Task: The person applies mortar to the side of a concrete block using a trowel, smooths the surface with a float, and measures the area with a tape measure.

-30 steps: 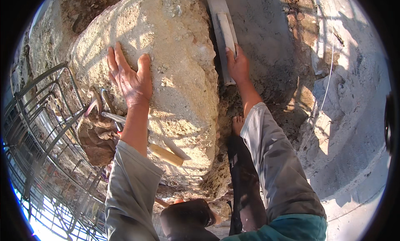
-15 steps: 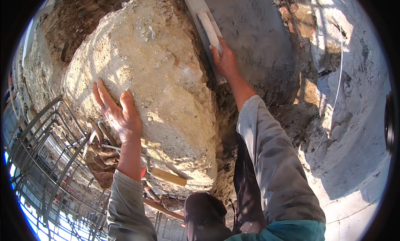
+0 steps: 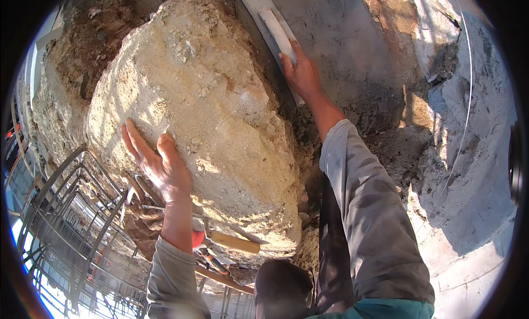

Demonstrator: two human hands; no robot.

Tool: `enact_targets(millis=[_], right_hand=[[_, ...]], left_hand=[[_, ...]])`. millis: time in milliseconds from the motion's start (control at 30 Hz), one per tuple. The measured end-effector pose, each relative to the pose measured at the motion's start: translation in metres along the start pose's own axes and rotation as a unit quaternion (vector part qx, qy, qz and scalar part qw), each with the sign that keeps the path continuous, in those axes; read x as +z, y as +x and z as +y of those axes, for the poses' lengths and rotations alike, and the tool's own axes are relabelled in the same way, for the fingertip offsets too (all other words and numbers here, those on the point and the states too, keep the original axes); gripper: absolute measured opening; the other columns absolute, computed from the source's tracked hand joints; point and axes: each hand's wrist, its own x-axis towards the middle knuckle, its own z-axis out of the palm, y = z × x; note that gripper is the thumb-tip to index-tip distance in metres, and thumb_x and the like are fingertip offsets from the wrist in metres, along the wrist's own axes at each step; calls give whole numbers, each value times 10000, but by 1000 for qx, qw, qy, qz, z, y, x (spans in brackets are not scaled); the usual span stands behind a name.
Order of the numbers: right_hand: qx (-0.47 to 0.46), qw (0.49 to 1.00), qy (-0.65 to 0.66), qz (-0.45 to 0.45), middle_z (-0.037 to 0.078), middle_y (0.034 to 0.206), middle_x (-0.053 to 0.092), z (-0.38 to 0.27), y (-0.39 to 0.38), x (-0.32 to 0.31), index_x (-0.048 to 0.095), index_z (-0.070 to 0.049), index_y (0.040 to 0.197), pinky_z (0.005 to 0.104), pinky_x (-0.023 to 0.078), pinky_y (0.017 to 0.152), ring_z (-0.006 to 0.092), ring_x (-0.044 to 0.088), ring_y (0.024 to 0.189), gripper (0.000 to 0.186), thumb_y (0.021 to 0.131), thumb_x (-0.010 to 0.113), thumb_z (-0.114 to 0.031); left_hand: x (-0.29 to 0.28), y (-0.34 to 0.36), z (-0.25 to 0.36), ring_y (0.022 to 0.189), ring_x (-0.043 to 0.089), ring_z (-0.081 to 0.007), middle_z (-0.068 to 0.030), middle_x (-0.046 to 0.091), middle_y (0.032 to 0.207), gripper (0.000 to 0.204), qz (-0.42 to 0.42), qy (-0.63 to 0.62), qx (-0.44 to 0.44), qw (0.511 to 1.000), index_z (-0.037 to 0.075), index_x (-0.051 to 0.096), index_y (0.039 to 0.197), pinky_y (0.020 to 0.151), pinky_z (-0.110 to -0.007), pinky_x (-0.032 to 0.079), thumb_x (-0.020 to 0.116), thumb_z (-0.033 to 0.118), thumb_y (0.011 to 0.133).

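My left hand (image 3: 167, 169) leans on a big pale yellow rock (image 3: 220, 137), fingers stretched out and thumb apart, holding nothing. On the rock's far right side, my right hand (image 3: 304, 75) is closed round the handle of a long, light-coloured plastering float (image 3: 252, 4). The float lies along the border between the rock and a smooth grey mortar surface (image 3: 352, 54). Its far end runs out of the top of the picture. Whether its whole face touches the mortar, I cannot tell.
A steel rebar cage (image 3: 82, 220) stands at the lower left. Near my left forearm lie a wooden-handled trowel (image 3: 236, 243), a red object (image 3: 197, 238) and a crumpled brown bag (image 3: 144, 233). A thin white string (image 3: 468, 82) crosses rough grey concrete on the right.
The view has shifted a little, moving the rock and cage rightward in the picture. My right hand and the float sit slightly farther up along the rock's edge. My left hand stays on the rock.
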Motion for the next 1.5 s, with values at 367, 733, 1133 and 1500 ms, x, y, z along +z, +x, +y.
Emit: enact_targets(millis=[367,733,1133,1500], right_hand=[[-87,993,-44,59,304,1107,639,14,9,-16,490,-15,1367,464,505,851,441,647,981,494,940,592,-242],[0,999,-21,38,290,1194,621,21,35,-39,473,-9,1391,421,510,894,380,654,1057,508,964,562,-269],[-18,997,-20,72,252,953,689,50,71,-82,514,-60,1364,421,529,786,361,699,906,483,957,572,-313],[-1,997,-47,67,246,1002,686,71,23,-152,519,-27,1357,393,518,847,337,691,964,521,972,554,-376]], left_hand=[[5,2,3,1415,258,-389,-242,226,1533,707,13,-10,5,1000,7,286,1498,1129,-508,242,460,432,960],[1,-2,6,1420,248,-385,-221,232,1533,790,1,-18,-29,999,30,288,1505,1125,-526,245,423,576,950],[3,-1,7,1417,265,-383,-222,239,1536,743,7,2,-20,1000,37,291,1508,1136,-515,241,435,489,936],[-3,0,11,1425,250,-386,-204,250,1544,775,13,10,-27,1000,54,315,1501,1145,-530,204,476,551,928]])
